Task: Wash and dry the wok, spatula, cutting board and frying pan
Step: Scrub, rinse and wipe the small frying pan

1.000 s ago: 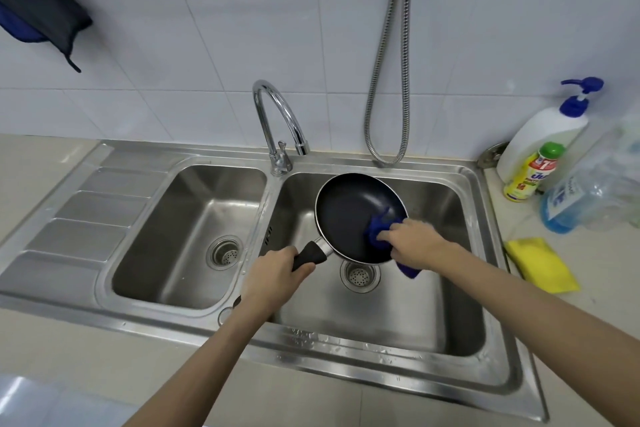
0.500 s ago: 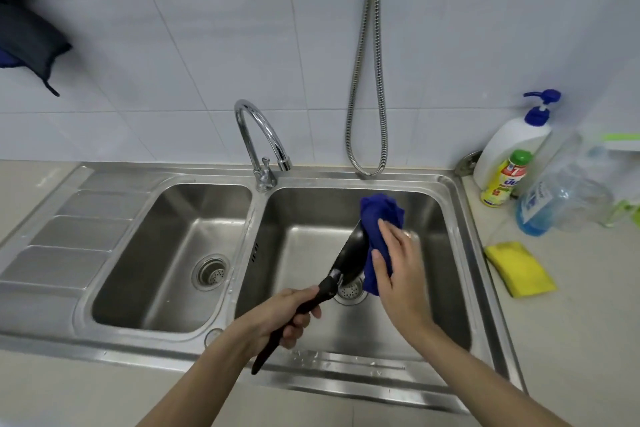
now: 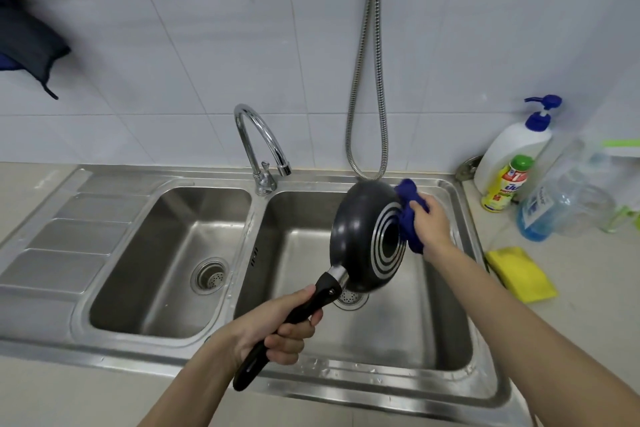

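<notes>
Drying is the step in hand, it seems. Near the middle of the frame the pan [image 3: 367, 236] is held up over the right basin [image 3: 398, 333], tipped so that its ringed bottom is seen. Its black handle [image 3: 291, 319] is gripped by the left hand [image 3: 277, 326], with the fingers curled round it. A blue cloth [image 3: 410, 215] is pinched by the right hand [image 3: 431, 222] and pressed to the right rim of the pan. No water is seen coming from the tap [image 3: 259, 146].

Next, the cloth is likely to be rubbed over the ringed bottom and round the rim, while the pan is turned by its handle. A firm hold is needed so the pan is not dropped into the basin. No wok, spatula or board can be seen, so it cannot be told how much is left.

A steel sink [image 3: 311, 388] with two basins is set in a pale counter [image 3: 588, 322]. The left basin [image 3: 166, 253] holds nothing but its drain. A ribbed part is seen at the left. White tiles are seen on the wall [image 3: 156, 62], and a metal hose [image 3: 367, 80] hangs down it. At the right of the frame stand a white pump bottle [image 3: 516, 146], a small yellow bottle [image 3: 505, 184] and a clear bottle [image 3: 561, 204] with blue liquid. A yellow sponge [image 3: 519, 274] lies just beside the sink. A dark cloth [image 3: 27, 45] hangs at the upper left.
</notes>
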`<action>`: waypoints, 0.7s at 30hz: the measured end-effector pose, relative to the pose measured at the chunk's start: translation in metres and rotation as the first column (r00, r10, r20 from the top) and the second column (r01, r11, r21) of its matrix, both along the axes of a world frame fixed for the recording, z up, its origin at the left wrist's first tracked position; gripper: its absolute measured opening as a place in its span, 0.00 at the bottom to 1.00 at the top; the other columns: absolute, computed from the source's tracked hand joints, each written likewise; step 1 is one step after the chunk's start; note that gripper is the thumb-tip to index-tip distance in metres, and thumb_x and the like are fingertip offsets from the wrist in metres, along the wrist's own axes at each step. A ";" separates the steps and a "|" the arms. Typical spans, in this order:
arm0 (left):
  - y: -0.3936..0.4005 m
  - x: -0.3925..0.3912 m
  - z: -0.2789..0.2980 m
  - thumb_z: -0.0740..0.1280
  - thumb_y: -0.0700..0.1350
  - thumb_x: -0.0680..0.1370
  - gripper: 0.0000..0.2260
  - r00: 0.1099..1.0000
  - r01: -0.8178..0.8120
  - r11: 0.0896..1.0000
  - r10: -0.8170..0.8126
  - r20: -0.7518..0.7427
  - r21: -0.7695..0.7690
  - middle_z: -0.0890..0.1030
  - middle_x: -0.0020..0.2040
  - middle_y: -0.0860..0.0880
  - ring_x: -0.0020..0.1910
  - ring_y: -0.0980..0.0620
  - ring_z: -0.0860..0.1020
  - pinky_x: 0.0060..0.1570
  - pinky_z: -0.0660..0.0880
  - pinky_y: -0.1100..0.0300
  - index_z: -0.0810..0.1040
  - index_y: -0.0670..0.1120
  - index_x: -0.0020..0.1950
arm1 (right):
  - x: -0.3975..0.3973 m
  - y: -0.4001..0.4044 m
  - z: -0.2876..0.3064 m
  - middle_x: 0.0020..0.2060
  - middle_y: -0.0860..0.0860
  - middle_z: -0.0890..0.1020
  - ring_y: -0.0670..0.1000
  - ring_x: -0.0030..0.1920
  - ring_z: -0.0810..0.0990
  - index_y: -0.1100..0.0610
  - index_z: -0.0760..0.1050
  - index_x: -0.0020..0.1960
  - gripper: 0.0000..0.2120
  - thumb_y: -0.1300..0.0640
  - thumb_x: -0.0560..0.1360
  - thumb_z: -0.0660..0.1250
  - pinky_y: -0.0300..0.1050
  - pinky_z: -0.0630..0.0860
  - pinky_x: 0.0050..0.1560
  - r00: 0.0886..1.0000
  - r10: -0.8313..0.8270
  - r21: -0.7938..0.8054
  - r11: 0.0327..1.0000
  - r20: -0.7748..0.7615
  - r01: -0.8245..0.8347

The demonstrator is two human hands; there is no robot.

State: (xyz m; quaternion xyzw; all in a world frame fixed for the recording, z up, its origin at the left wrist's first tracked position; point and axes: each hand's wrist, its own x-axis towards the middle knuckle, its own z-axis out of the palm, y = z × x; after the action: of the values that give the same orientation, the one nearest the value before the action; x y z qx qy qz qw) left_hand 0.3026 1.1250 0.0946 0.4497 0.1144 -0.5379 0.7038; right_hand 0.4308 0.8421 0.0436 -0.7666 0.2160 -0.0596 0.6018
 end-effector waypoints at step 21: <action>-0.055 0.025 -0.009 0.59 0.58 0.80 0.19 0.984 -0.097 0.990 0.080 -0.161 -0.101 0.62 0.21 0.54 0.15 0.60 0.61 0.15 0.57 0.67 0.71 0.44 0.39 | -0.055 0.064 0.013 0.65 0.54 0.75 0.56 0.69 0.70 0.58 0.73 0.66 0.17 0.62 0.78 0.61 0.49 0.70 0.67 0.763 0.515 -0.834 0.549 0.390 0.055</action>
State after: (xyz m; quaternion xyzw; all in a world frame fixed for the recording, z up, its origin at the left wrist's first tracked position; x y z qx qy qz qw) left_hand 0.3274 1.0695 0.0854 0.3618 0.1600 -0.5449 0.7393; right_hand 0.3761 0.9059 0.0565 -0.9147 -0.1459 -0.3037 0.2231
